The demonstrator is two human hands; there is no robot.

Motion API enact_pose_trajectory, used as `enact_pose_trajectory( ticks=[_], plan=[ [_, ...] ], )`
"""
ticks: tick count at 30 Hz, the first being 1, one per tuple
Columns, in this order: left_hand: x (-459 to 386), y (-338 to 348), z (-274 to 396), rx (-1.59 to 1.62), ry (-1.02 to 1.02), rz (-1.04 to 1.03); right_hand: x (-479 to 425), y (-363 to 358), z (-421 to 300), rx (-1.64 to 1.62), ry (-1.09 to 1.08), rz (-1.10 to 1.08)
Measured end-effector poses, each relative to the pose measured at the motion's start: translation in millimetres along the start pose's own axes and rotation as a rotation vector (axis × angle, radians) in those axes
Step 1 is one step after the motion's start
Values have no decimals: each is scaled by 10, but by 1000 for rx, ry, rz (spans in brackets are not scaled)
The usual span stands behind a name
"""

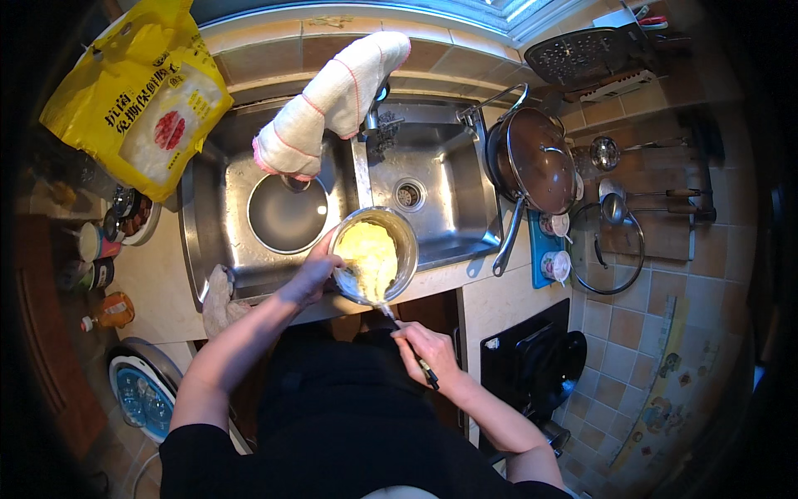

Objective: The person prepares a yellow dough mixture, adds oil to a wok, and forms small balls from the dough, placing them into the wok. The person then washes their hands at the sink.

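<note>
A metal mixing bowl [408, 240] is tilted above the front edge of the double sink, with a thick pale-yellow mixture [369, 249] inside. My left hand [317, 274] grips its left side. In my right hand [430, 350] is the handle of a utensil [388, 312], whose working end is covered by the mixture, so its kind cannot be told. The handle's dark end sticks out below my right fist. Behind the bowl, a round pan or basin [287, 215] sits in the left basin of the stainless steel sink [215, 240].
A white cloth [324, 106] drapes over the faucet [372, 121]. To the right stand a lidded wok [539, 159] and two small cups [555, 266] on a blue board. A black cooktop [505, 362] lies front right. A yellow plastic package [140, 100] hangs at upper left; a rag [221, 302] rests by the sink.
</note>
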State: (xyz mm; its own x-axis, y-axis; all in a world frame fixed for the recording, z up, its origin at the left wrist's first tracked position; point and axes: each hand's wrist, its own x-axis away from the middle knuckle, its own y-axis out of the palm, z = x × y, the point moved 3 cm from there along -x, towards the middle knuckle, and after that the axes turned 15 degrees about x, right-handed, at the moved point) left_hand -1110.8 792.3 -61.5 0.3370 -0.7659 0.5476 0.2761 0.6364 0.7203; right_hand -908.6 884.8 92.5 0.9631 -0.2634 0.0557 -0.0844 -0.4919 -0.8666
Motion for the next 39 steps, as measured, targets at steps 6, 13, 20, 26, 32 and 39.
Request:
enact_pose_trajectory(
  ticks=[6,13,20,26,32,39],
  plan=[
    [52,125,-169,-4,16,97,-160,168,-142,-184,112,76],
    [5,-46,-143,-103,-49,-6,-25,-130,364,73,53,-51],
    [125,73,-206,-33,-6,108,26,101,101,12,86,8],
    [109,86,-480,64,110,149,-322,387,-178,-205,131,179],
    [111,-73,-265,11,117,126,-77,248,137,-162,123,36],
    [91,-252,-259,81,-53,41,-162,-179,445,-76,225,-16]
  ],
)
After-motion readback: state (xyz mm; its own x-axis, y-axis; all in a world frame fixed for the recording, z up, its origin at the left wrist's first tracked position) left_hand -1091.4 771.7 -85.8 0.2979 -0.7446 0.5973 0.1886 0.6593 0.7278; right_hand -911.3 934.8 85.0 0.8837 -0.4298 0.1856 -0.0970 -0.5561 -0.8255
